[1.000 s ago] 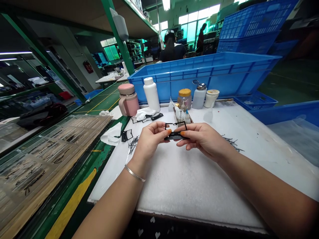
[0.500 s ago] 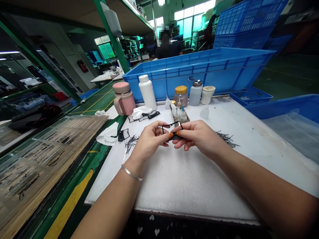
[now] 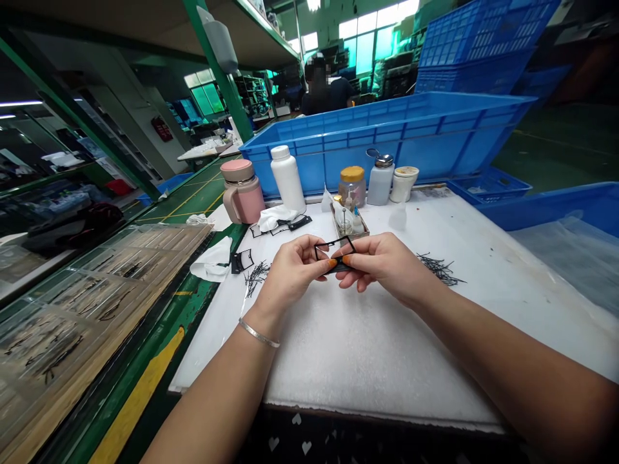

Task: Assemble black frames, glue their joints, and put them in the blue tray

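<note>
The bare left arm (image 3: 213, 386) and bare right arm (image 3: 503, 354) angle inward. The left hand (image 3: 297, 265) and right hand (image 3: 384, 261) nearly meet, both pinching, fingers curled, orange-tipped thumbs (image 3: 358, 261) pointing toward each other, just apart.

A factory workshop is indicated. Thin black strips (image 3: 440, 269) are heaped on a white tabletop (image 3: 377, 354), where a bottle (image 3: 289, 182) and a jar (image 3: 352, 188) are also set. A large blue tub (image 3: 401, 151) is placed at its far edge, and blue crates (image 3: 476, 48) are stacked behind. The floor (image 3: 556, 164) is coloured green, and farther back (wide windows (image 3: 366, 57) are seen beyond) a person (image 3: 322, 100) is visible near loaded shelves (image 3: 251, 90).
</note>
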The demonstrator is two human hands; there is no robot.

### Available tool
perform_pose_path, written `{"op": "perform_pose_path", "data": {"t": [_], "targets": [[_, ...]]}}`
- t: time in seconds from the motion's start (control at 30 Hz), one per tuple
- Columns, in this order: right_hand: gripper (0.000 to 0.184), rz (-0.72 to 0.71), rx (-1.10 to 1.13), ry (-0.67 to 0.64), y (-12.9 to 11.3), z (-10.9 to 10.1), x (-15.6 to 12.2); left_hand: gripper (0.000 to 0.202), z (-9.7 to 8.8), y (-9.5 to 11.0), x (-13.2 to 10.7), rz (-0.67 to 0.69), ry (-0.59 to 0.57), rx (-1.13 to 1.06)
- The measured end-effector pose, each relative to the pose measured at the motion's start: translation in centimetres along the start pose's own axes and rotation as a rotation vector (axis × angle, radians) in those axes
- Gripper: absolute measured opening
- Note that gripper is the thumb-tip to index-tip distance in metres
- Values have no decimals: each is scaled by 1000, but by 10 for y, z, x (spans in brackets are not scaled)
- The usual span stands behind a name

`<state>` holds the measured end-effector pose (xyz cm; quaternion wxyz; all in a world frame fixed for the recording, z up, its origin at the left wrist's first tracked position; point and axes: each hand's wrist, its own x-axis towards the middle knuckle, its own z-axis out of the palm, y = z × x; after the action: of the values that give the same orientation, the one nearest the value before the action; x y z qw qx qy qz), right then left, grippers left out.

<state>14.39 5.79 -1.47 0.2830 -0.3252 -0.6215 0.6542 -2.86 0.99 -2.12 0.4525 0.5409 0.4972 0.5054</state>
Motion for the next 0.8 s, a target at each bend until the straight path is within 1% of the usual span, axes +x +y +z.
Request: {"op": "perform_pose_path", "data": {"t": [0.07, 0.17, 0.3, 0.5, 0.67, 0.8], "targets": [[14, 10, 16, -4, -1, 0, 0, 35, 0, 0, 0, -2, 4, -18], [14, 23, 40, -7, -2, -1, 0, 39, -2, 1, 0, -40, -6, -33], [14, 27, 49, 14, -1, -2, 0, 38, -5, 2, 0, -81, -23, -20], [15, 2, -4, 30, 1, -1, 0, 37, -3, 4, -1, -38, -13, -46], [14, -54, -117, 77, 1, 1, -1, 35, 1, 5, -2, -15, -1, -42], [14, -65, -184, 114, -1, 2, -3, 33, 3, 4, -1, 16, 3, -49]]}}
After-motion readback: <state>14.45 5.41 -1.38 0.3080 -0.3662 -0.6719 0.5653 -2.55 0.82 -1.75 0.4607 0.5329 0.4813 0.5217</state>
